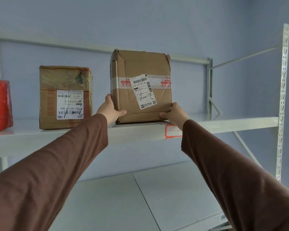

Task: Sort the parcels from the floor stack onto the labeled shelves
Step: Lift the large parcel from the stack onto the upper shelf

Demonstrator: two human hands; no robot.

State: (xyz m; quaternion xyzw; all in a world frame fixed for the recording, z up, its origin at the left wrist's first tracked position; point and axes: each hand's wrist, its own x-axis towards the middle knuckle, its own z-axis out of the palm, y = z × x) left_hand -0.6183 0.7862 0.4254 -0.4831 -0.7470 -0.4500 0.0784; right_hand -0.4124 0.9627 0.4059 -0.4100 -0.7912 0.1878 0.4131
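Note:
A brown cardboard parcel point(140, 85) with a white shipping label stands upright on the upper shelf point(223, 121), near its front edge. My left hand point(109, 108) grips the parcel's lower left corner, thumb across the front. At the lower right corner, my right hand point(174, 114) grips the box with its thumb along the bottom edge. A red-bordered shelf label point(173, 131) sticks to the shelf's front lip just below the parcel, partly hidden by my right sleeve.
A second taped cardboard parcel point(65, 97) stands to the left on the same shelf, and a red parcel point(0, 105) sits at the far left. The rack's perforated upright point(283, 97) rises on the right. A lower shelf point(140, 197) lies beneath.

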